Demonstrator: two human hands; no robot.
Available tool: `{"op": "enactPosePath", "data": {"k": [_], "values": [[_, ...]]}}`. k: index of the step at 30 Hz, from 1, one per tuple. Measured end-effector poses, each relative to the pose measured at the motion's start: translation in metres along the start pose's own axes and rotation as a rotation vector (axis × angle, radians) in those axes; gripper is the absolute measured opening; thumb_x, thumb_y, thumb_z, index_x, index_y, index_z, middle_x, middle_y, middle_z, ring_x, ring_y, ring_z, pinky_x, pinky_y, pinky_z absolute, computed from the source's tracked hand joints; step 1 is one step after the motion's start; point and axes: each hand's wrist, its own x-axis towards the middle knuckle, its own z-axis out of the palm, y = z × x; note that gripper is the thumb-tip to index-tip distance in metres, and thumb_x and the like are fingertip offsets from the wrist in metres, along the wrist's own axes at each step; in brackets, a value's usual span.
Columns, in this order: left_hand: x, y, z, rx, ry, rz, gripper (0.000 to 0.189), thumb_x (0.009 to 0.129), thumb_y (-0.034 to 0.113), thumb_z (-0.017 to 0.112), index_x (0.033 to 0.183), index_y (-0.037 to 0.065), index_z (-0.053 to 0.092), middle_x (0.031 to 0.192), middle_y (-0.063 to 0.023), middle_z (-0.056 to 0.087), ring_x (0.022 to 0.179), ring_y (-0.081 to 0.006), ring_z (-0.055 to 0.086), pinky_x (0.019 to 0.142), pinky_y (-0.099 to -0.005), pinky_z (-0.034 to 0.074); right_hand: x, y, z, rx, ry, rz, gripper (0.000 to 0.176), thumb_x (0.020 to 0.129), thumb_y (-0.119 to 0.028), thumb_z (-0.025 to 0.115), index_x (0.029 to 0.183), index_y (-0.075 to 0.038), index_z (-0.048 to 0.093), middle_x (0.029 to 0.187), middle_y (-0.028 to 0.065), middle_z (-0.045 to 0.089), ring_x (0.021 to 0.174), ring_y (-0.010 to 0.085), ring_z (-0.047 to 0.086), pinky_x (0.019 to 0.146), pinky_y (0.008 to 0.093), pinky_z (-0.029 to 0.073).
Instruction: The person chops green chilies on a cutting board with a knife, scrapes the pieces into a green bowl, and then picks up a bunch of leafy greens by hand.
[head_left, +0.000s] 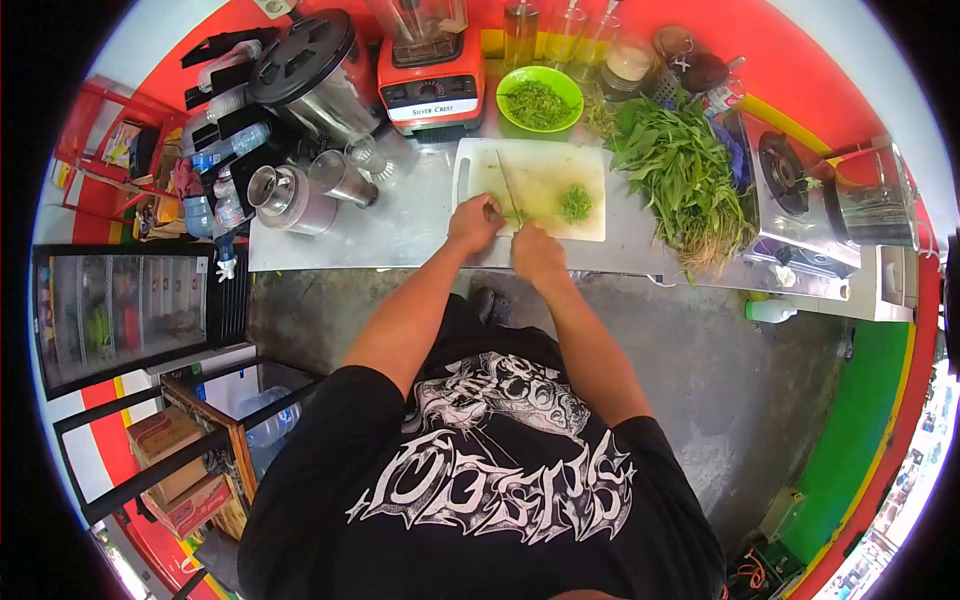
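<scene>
My right hand (540, 255) is closed around the handle of a kitchen knife (508, 182), whose blade points away from me over the white cutting board (471, 160). Just left of the blade, my left hand (475, 225) has its fingers curled at the board's near edge. A bit of green leaf (514, 215) shows between its fingertips and the knife; the rest of what it grips is hidden. Chopped greens (576, 203) lie in a small heap on the right part of the board. Behind the board, a lime-green bowl (541, 128) holds more chopped greens.
A large bunch of leafy greens (680, 170) lies right of the board, by a gas stove (790, 215). A red blender (432, 90), bottles (520, 35) and jars stand along the back. Metal cups (343, 180) and a steel container (290, 200) stand on the left.
</scene>
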Motion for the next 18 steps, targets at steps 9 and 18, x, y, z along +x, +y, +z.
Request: {"op": "enactPosePath", "data": {"k": [9, 18], "values": [[0.007, 0.002, 0.001, 0.040, 0.010, -0.114, 0.022, 0.081, 0.027, 0.078, 0.092, 0.010, 0.070, 0.089, -0.0095, 0.073, 0.087, -0.0281, 0.070, 0.078, -0.0408, 0.054, 0.009, -0.002, 0.001, -0.001, 0.008, 0.022, 0.037, 0.099, -0.027, 0.047, 0.115, 0.005, 0.057, 0.109, 0.0311, 0.069, 0.105, 0.0463, 0.068, 0.092, 0.0533, 0.054], [0.012, 0.003, -0.002, 0.026, -0.008, -0.148, 0.023, 0.079, 0.026, 0.083, 0.088, 0.010, 0.069, 0.089, -0.0090, 0.074, 0.088, -0.0290, 0.071, 0.079, -0.0407, 0.055, -0.001, -0.005, 0.017, 0.097, 0.071, 0.087, 0.037, 0.099, -0.026, 0.048, 0.116, 0.006, 0.056, 0.111, 0.0316, 0.068, 0.105, 0.0487, 0.067, 0.092, 0.0530, 0.054]]}}
